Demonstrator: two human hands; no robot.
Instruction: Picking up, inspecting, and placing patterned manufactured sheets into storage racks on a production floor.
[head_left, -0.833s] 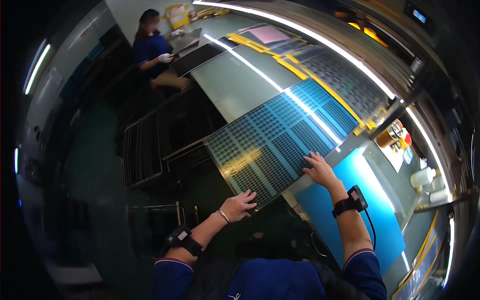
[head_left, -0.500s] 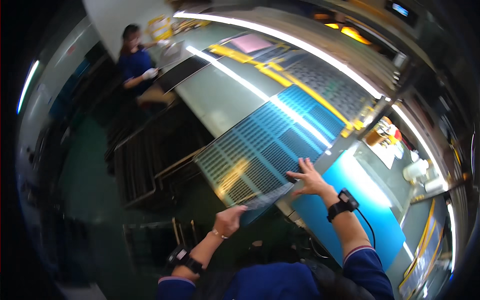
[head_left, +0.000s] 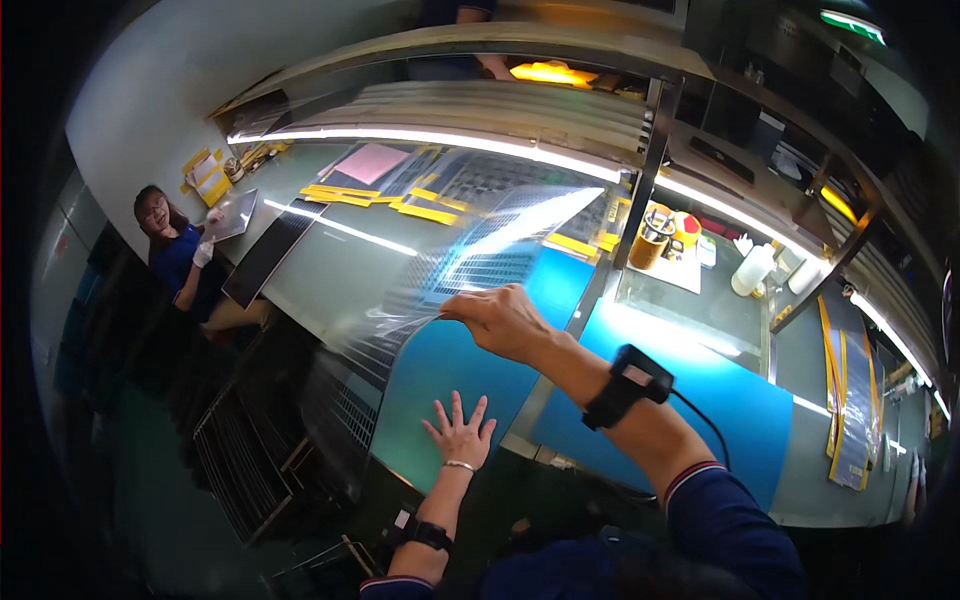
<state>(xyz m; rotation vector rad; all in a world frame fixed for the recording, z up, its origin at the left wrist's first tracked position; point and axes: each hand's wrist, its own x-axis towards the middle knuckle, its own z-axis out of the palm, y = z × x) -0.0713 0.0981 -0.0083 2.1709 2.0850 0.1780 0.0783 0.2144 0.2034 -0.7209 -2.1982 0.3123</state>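
Observation:
My right hand (head_left: 505,322) is raised over the bench, with its fingers pinched on the edge of a clear film sheet (head_left: 490,255) that has a dark grid pattern. The film is curled upward and blurred, and part of it hangs down past the bench's front edge. Below it lies a blue board (head_left: 435,375). My left hand (head_left: 462,440) rests on that board near its front edge, palm down with fingers spread, holding nothing. Another blue board (head_left: 680,420) lies to the right, under my right forearm.
A lit shelf (head_left: 640,150) spans the back of the bench (head_left: 305,275). Yellow-edged films (head_left: 430,205), a brown tool pot (head_left: 652,240) and white bottles (head_left: 752,268) stand or lie behind. At left, a gloved person (head_left: 180,255) holds a sheet; a dark rack (head_left: 245,450) stands below.
The film has gone from lying on the board to being lifted and curled by my right hand. My left hand has let go of its corner and now lies flat. The view has turned right.

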